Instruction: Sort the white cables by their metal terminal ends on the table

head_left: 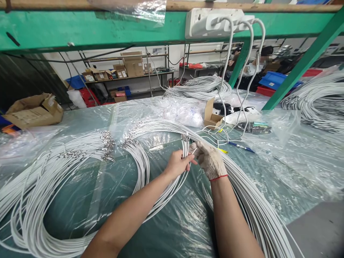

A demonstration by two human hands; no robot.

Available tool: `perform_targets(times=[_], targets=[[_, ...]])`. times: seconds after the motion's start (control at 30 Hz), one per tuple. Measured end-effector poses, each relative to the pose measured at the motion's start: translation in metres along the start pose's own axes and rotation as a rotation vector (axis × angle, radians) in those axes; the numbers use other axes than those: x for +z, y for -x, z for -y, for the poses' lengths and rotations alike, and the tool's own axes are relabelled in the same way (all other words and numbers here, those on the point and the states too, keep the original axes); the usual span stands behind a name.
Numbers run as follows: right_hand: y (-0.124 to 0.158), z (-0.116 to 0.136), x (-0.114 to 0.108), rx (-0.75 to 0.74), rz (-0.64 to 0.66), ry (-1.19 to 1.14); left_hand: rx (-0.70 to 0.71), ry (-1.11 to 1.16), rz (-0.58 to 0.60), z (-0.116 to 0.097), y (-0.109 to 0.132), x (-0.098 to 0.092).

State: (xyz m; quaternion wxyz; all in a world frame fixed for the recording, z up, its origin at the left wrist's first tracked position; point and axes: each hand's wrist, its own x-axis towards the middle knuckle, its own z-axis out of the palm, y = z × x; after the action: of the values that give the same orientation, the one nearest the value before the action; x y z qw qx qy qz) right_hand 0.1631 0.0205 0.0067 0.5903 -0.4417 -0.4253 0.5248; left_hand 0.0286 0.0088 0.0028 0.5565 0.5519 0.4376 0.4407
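My left hand (176,164), bare, is closed around a small bundle of white cables (185,146) whose metal ends stick up above the fingers. The rest of that bundle curves down and left behind my forearm. Close beside it, my right hand (212,161) wears a pale knit glove with a red cuff edge. Its fingertips pinch a single white cable (194,151) next to the bundle. A large coil of white cables (249,186) sweeps around under my right arm. On the left lies another big coil (34,200), its metal tips (107,145) gathered together.
Clear plastic sheeting (268,172) covers the green table. Behind my hands are a small open cardboard box (211,116), a blue pen (242,147) and hanging white power cords (248,71). A green beam (80,30) carrying a power strip (215,23) crosses above. Co-workers sit farther back.
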Motion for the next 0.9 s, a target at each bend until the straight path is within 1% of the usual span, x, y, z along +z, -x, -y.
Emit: perform_targets(times=[0.1,0.17,0.2,0.23,0.3,0.33,0.37,0.43,0.53,0.57,0.63,0.7,0.73,0.83,0.9], targets=[[0.000,0.002,0.000,0.020,0.067,-0.033,0.002,0.033,0.002,0.002,-0.001,-0.001],[-0.003,0.003,-0.001,-0.011,0.071,-0.021,0.020,0.035,-0.020,0.002,-0.002,-0.003],[-0.004,0.002,-0.002,-0.029,0.052,0.012,0.039,0.009,-0.046,0.002,-0.002,-0.003],[-0.006,0.000,-0.004,-0.039,0.022,0.070,0.063,-0.034,-0.084,0.002,-0.003,-0.004],[-0.009,-0.006,-0.010,-0.024,-0.054,0.264,0.102,-0.113,-0.162,0.001,-0.003,-0.005],[-0.011,-0.010,-0.013,-0.006,-0.087,0.368,0.102,-0.118,-0.180,0.000,-0.003,-0.005],[-0.012,-0.013,-0.016,0.012,-0.116,0.455,0.086,-0.087,-0.174,0.000,-0.003,-0.005],[-0.015,-0.018,-0.019,0.033,-0.180,0.579,0.024,0.048,-0.109,-0.002,-0.002,-0.003],[-0.017,-0.020,-0.019,-0.036,-0.248,0.674,-0.044,0.216,0.002,-0.004,0.001,-0.001],[-0.018,-0.020,-0.018,-0.069,-0.245,0.690,-0.050,0.237,0.023,-0.004,0.001,-0.001],[-0.018,-0.019,-0.015,-0.113,-0.200,0.695,-0.045,0.244,0.045,-0.006,0.002,-0.001],[-0.018,-0.019,-0.015,-0.116,-0.179,0.724,-0.037,0.231,0.048,-0.008,0.003,-0.003],[-0.017,-0.019,-0.015,-0.112,-0.197,0.757,-0.035,0.224,0.045,-0.009,0.003,-0.003],[-0.014,-0.017,-0.018,-0.110,-0.361,0.851,-0.034,0.215,0.034,-0.009,0.002,-0.004],[-0.013,-0.013,-0.019,-0.150,-0.445,0.815,-0.030,0.218,0.037,-0.009,0.002,-0.005]])
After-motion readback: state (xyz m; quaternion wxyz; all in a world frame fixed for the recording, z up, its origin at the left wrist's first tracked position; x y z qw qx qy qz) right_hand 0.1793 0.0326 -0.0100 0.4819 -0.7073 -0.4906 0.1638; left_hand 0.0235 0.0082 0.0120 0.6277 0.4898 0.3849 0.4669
